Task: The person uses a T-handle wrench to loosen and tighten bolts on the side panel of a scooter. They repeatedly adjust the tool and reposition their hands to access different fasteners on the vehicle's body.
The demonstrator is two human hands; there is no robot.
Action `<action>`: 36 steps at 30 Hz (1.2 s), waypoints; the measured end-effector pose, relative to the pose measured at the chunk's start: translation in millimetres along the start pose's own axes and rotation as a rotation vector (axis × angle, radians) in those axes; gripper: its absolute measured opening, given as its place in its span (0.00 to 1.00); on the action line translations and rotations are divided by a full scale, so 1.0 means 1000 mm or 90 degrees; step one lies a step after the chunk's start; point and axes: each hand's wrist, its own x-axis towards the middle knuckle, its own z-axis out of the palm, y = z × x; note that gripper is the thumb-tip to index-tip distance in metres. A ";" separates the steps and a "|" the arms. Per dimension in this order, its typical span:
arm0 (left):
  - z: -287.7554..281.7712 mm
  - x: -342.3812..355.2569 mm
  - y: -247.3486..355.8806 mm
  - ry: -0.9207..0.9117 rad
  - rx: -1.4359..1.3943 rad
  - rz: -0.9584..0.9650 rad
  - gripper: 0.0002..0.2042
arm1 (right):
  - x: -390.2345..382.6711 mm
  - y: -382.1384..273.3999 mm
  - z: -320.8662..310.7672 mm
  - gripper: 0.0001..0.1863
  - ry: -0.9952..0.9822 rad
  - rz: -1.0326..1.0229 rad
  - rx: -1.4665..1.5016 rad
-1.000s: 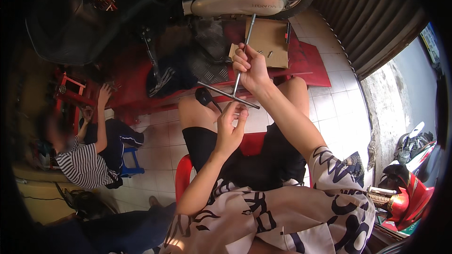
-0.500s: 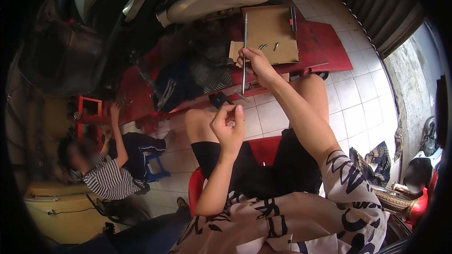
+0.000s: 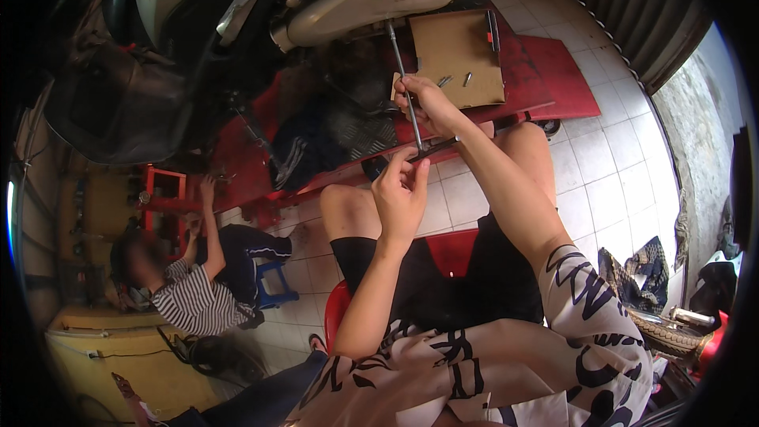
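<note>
A long metal T-handle wrench point(image 3: 407, 99) slants from near the scooter's muffler point(image 3: 379, 4) down toward my lap. My right hand point(image 3: 427, 103) is closed around the middle of its shaft. At the wrench's lower end, the bent fingers and thumb of my left hand point(image 3: 402, 190) close on the crossbar, which they mostly hide. The upper tip of the tool reaches the underside of the muffler; what it meets there is too small to make out. Beside the shaft lies an open cardboard box point(image 3: 462, 51) with several small metal pieces point(image 3: 445, 81) in it.
The scooter stands on a red metal lift point(image 3: 545, 79). Left of me another person in a striped shirt point(image 3: 204, 300) sits on a blue stool point(image 3: 275, 283), hands by a red frame point(image 3: 164, 182). Cloth point(image 3: 640, 273) and a tyre point(image 3: 664, 336) lie at the right.
The wrench's upper end has tilted left to the muffler's underside. My left hand has risen to the wrench's lower end; my right hand keeps its grip on the shaft.
</note>
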 end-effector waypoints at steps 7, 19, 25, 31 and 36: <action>-0.004 0.004 0.010 0.019 0.050 0.009 0.09 | 0.004 -0.001 0.000 0.14 -0.034 0.003 0.035; 0.000 0.011 0.000 0.015 0.022 0.010 0.07 | -0.015 -0.005 0.003 0.11 -0.094 0.081 0.127; -0.006 0.011 -0.007 -0.063 -0.272 -0.195 0.14 | -0.020 -0.005 -0.002 0.07 -0.150 0.061 0.084; -0.014 0.004 -0.007 0.096 -0.392 -0.322 0.24 | -0.014 -0.002 -0.001 0.08 -0.107 0.091 0.094; -0.024 0.021 -0.033 0.320 -0.359 -0.316 0.23 | -0.015 -0.005 0.000 0.11 -0.059 0.090 0.104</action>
